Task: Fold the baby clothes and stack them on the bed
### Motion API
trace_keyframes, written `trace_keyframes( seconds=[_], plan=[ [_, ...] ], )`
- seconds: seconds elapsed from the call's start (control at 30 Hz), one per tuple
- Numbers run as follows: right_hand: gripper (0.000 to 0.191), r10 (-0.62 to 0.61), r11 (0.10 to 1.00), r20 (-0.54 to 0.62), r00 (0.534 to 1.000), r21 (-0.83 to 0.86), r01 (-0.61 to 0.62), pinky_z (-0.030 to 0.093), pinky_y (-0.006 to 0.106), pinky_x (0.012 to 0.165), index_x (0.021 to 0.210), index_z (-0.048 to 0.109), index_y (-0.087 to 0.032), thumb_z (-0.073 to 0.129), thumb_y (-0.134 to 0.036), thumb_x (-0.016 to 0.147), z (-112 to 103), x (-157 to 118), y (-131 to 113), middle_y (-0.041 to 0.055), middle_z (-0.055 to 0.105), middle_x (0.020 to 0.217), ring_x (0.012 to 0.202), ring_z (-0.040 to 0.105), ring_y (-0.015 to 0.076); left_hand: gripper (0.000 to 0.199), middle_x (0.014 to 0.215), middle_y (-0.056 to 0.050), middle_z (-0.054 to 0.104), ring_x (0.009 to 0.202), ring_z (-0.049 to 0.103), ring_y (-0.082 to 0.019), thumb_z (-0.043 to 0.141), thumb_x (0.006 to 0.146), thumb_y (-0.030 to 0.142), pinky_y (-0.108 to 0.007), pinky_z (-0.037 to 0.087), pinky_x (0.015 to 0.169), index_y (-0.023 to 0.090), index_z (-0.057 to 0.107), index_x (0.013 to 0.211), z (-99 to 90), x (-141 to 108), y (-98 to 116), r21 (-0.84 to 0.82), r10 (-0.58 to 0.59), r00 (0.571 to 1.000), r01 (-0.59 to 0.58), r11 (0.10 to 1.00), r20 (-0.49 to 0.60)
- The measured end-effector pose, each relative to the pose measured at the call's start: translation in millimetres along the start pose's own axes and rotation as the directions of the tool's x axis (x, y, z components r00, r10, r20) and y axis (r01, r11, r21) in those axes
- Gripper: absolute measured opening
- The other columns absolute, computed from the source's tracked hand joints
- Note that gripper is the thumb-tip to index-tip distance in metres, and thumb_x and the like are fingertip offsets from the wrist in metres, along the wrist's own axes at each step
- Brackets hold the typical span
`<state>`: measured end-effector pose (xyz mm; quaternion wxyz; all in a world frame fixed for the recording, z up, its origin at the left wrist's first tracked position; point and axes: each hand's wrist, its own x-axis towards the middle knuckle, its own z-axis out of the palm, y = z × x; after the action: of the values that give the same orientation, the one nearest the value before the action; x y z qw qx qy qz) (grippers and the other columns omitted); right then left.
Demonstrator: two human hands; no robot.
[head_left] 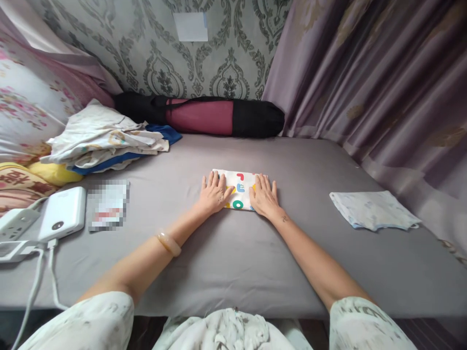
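Note:
A small folded white cloth (239, 192) with colourful letter-like prints lies flat on the grey sheet in front of me. On its left edge rests my left hand (215, 193), palm down with the fingers stretched out. My right hand (264, 194) lies the same way over the right edge, fingers slightly spread. Both palms hide the cloth's sides; its printed middle shows between them. Neither hand grips anything. Whether it is a garment or a plain piece of fabric, I cannot tell.
Another folded pale cloth (374, 210) lies at the right. At the left are a pile of clothes (105, 133), a blurred-out packet (108, 206), a white power bank (62, 214) and a power strip (16, 222) with cables. A black and maroon long bag (199, 116) lies along the wall.

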<state>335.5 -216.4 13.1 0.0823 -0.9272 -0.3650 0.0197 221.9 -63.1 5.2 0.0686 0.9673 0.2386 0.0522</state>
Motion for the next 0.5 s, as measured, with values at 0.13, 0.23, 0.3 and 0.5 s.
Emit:
trace_keyframes(
  seconds=[0.13, 0.23, 0.3, 0.5],
  plan=[
    [0.063, 0.018, 1.000, 0.036, 0.999, 0.016, -0.018, 0.008, 0.048, 0.120, 0.153, 0.023, -0.004, 0.021, -0.036, 0.099, 3, -5, 1, 0.0128, 0.018, 0.161, 0.149, 0.014, 0.0248, 0.072, 0.159, -0.022, 0.022, 0.149, 0.016, -0.032, 0.017, 0.099, 0.055, -0.052, 0.017, 0.118, 0.007, 0.027, 0.151, 1.9, -8, 0, -0.024, 0.001, 0.999, 0.000, 1.000, 0.046],
    [0.063, 0.021, 1.000, 0.055, 0.998, 0.016, -0.022, 0.008, 0.048, 0.120, 0.153, 0.023, -0.003, 0.022, -0.036, 0.099, 2, -3, 1, 0.0131, 0.018, 0.161, 0.148, 0.014, 0.0254, 0.071, 0.159, -0.022, 0.022, 0.149, 0.016, -0.032, 0.020, 0.099, 0.055, -0.052, 0.018, 0.118, 0.007, 0.027, 0.151, 1.1, -7, 1, -0.029, -0.005, 0.999, 0.006, 1.000, 0.043],
    [0.062, 0.031, 0.999, 0.056, 0.998, 0.008, -0.031, 0.008, 0.049, 0.119, 0.152, 0.025, -0.003, 0.023, -0.035, 0.099, 0, -1, -3, 0.0151, 0.021, 0.160, 0.148, 0.016, 0.0268, 0.069, 0.159, -0.021, 0.023, 0.149, 0.017, -0.031, 0.021, 0.099, 0.053, -0.052, 0.018, 0.118, 0.008, 0.030, 0.150, 1.4, -6, 0, -0.055, -0.010, 0.999, 0.012, 0.998, 0.036],
    [0.059, -0.114, 0.992, -0.090, 0.989, 0.036, 0.118, 0.006, 0.048, 0.119, 0.152, 0.029, -0.008, 0.023, -0.035, 0.100, 2, 6, -41, 0.0145, 0.021, 0.161, 0.148, 0.014, 0.0263, 0.053, 0.154, -0.009, 0.039, 0.146, 0.028, -0.023, 0.019, 0.101, 0.040, -0.041, 0.029, 0.117, 0.016, 0.045, 0.142, 12.8, 0, -12, -0.254, -0.168, 0.972, 0.123, 0.959, -0.164]
  ],
)
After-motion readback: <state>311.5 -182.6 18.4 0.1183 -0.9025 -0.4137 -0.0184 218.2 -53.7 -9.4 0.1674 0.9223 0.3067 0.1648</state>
